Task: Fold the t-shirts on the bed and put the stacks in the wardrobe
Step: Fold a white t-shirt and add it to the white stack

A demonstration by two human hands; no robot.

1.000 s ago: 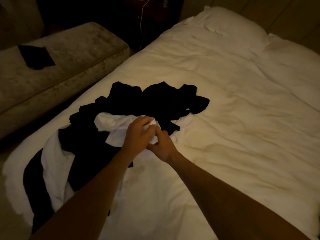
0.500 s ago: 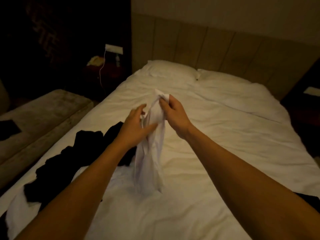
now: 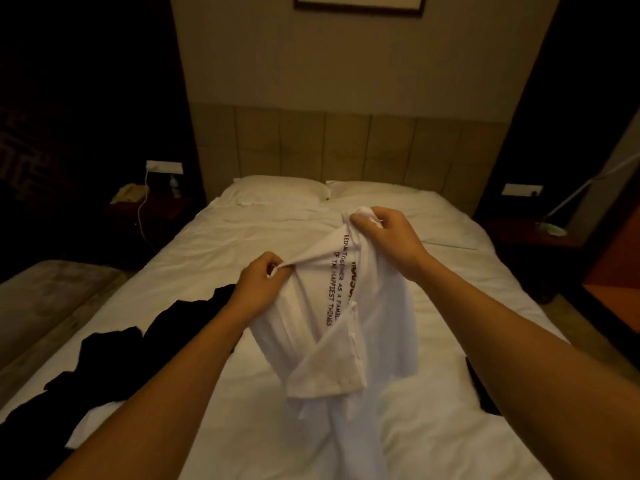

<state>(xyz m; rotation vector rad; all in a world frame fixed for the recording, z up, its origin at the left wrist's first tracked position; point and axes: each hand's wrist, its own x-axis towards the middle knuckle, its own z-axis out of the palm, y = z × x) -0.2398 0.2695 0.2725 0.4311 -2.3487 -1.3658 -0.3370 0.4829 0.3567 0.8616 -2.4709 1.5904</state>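
Both hands hold the white t-shirt (image 3: 349,327) above the bed (image 3: 277,233): left hand (image 3: 258,289) fingers (image 3: 273,263) pinch one edge, right hand (image 3: 388,237) fingers grasp the bunched top.

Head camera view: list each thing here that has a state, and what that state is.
White t-shirt: unfolded, held up over the bed.
Left hand: pinches the shirt's edge.
Right hand: grips the shirt's top.
Black clothes: unfolded heap on the bed.
Bed: made, sheet wrinkled.

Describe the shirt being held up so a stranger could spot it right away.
Over the middle of the white bed, both hands lift a white t-shirt: left hand, right hand. Unlike the black clothes heaped left, it bears dark printed lettering.
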